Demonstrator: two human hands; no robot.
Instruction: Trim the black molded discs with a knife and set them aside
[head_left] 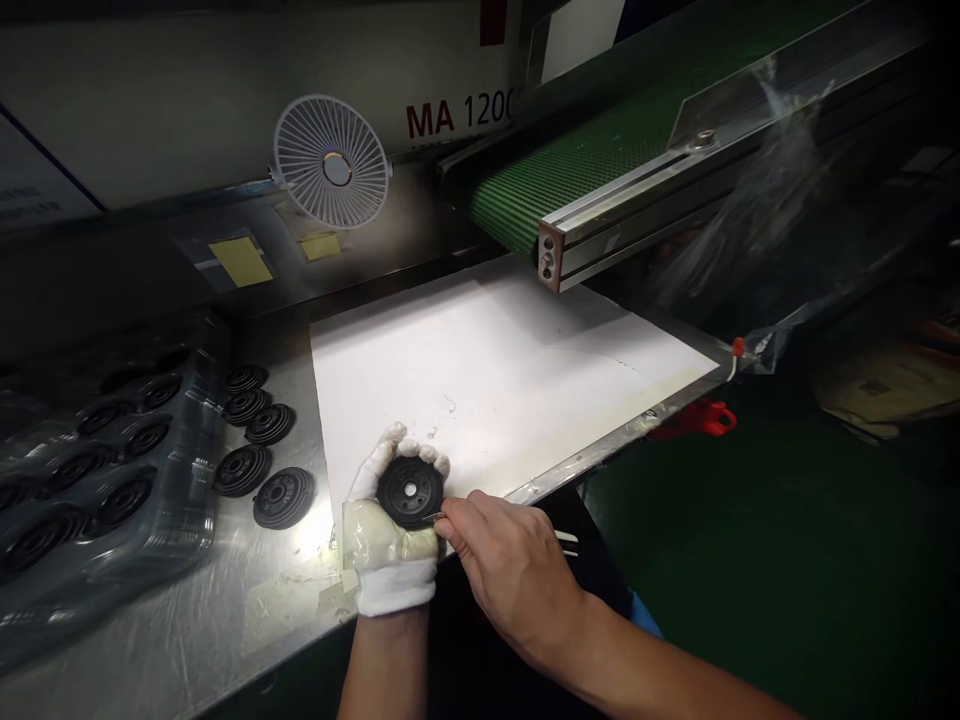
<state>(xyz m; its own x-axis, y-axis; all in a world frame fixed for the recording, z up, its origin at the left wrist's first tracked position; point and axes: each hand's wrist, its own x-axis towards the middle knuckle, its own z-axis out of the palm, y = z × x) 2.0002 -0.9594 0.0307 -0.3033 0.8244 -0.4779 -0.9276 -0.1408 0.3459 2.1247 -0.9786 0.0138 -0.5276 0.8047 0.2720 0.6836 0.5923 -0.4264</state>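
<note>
My left hand [390,530], in a white glove, is closed around a black ribbed plastic wheel [411,491] with a small light hole at its centre. The wheel's face is turned up over the near left edge of the white sheet [480,370]. My bare right hand [510,550] pinches a slim tool at the wheel's lower right rim. Only a thin tip shows by the fingertips, and pale ends [568,543] stick out behind the hand; its kind is hidden. Several similar black wheels [283,498] lie on the metal table left of my gloved hand.
A clear plastic tray [187,480] with black wheels in its pockets stands at the left. A white fan [332,162] is at the back. The green conveyor belt [555,160] overhangs the sheet's far right. A red-handled object [709,418] sits beyond the table's right edge.
</note>
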